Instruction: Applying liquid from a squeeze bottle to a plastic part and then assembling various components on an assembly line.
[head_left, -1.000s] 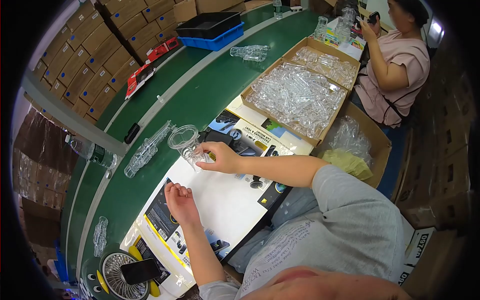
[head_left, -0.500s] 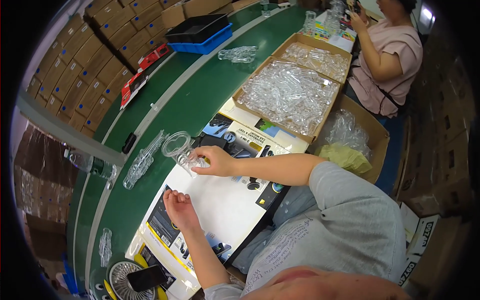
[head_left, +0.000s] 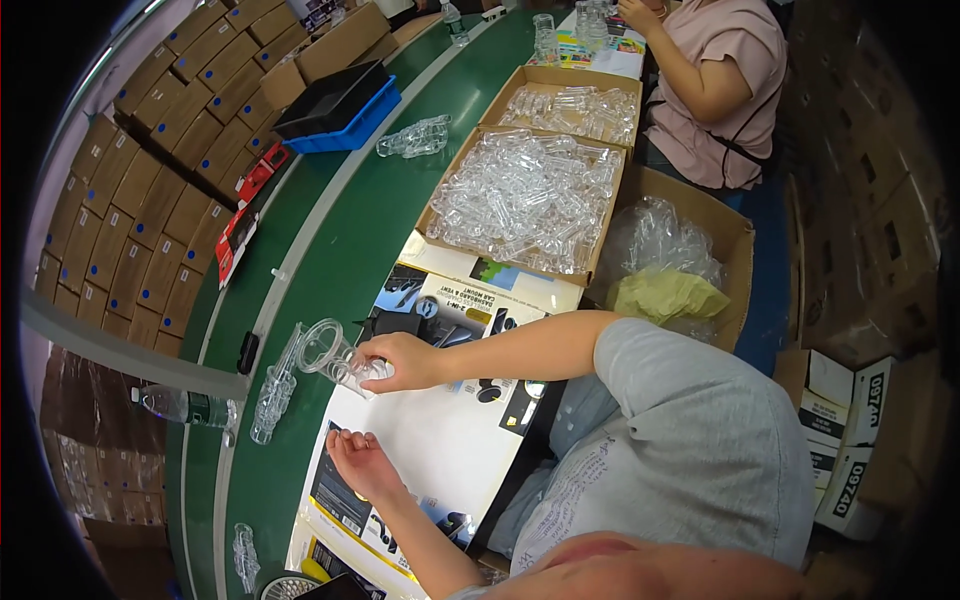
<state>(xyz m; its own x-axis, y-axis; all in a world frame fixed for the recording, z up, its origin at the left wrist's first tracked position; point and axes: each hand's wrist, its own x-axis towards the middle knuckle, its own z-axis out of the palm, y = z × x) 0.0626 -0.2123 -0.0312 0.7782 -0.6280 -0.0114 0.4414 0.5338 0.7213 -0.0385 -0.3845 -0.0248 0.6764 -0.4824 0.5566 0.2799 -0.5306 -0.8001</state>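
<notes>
My right hand (head_left: 402, 360) grips a clear plastic cup-shaped part (head_left: 332, 352) at the edge of the green conveyor belt (head_left: 330, 250). Its round mouth tilts up and away from me. My left hand (head_left: 358, 462) rests below it on a white printed card (head_left: 440, 440), fingers curled together; whether they pinch a small piece I cannot tell. A row of clear plastic shells (head_left: 275, 390) lies on the belt just left of the cup.
Two cardboard boxes (head_left: 530, 195) of clear plastic parts stand ahead on the right. A third box holds plastic bags (head_left: 665, 270). Another person in a pink top (head_left: 715, 85) sits at the far end. A blue tray (head_left: 340, 105) and stacked cartons (head_left: 150, 180) lie beyond the belt.
My view has shifted, so everything sits lower in the picture. My right hand keeps hold of the clear cup; my left hand has stayed on the card.
</notes>
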